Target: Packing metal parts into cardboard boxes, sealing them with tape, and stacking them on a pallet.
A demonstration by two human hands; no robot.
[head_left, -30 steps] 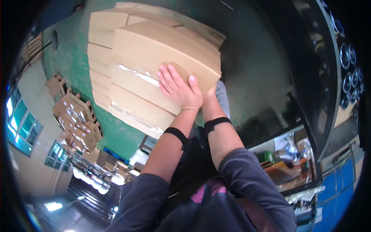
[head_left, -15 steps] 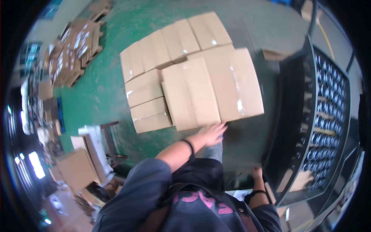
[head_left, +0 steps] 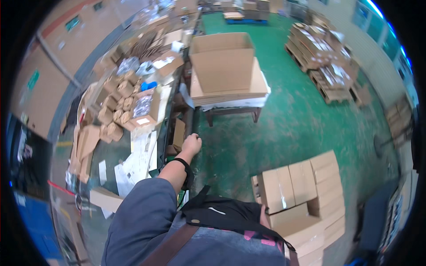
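My left hand (head_left: 192, 144) hangs beside the edge of a cluttered workbench, its fingers curled in with nothing visible in them. A dark band (head_left: 184, 166) circles that wrist. Ahead of the hand, a large open-topped cardboard box (head_left: 224, 68) stands on flat cardboard sheets (head_left: 222, 98) laid over a low dark-legged table (head_left: 230, 111). To my right is a stack of taped cartons (head_left: 301, 179) on a pallet, apart from my left hand. Only a sliver of skin shows by my apron on the right; my right hand itself is hidden.
Brown paper-wrapped bundles (head_left: 117, 97), a carton with clear plastic packets (head_left: 144, 106) and paper sheets (head_left: 135, 164) crowd the workbench at left. Pallets of flattened cardboard (head_left: 326, 57) stand at the far right on the green floor (head_left: 284, 119). A dark rack (head_left: 377, 213) rises at right.
My view has swung left, from the carton stack to the workbench and open box. My left hand has come away from the cartons' near edge. My right hand has left view.
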